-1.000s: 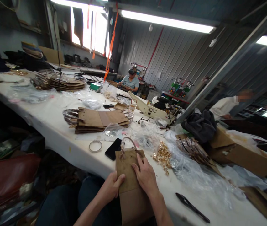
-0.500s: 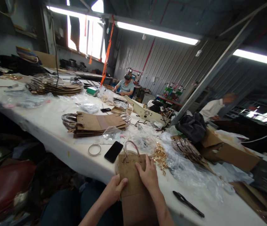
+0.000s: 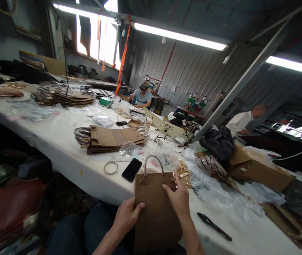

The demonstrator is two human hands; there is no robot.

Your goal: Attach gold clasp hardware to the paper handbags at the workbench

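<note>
A flat brown bag [image 3: 155, 209] with a looped handle lies at the near edge of the white table [image 3: 68, 148]. My left hand [image 3: 126, 216] grips its left edge, thumb on top. My right hand [image 3: 179, 198] rests on the upper right part of the bag, fingers curled near a small gold fitting. A heap of gold metal fittings [image 3: 184, 173] lies just beyond my right hand. A black phone [image 3: 132, 169] and a thin ring [image 3: 111, 167] sit to the left of the bag.
A stack of brown bags [image 3: 113, 139] lies farther back, another stack [image 3: 60, 95] at far left. Clear plastic wrap [image 3: 220, 193] and cardboard boxes [image 3: 257, 173] fill the right side. Black pliers [image 3: 213, 226] lie at right. Another person's hand [image 3: 4, 92] rests far left; two people sit beyond.
The bag has been lifted and spread flatter, its handle now standing up. My right hand slid to the bag's upper right corner. A hand appeared on the table at far left.
</note>
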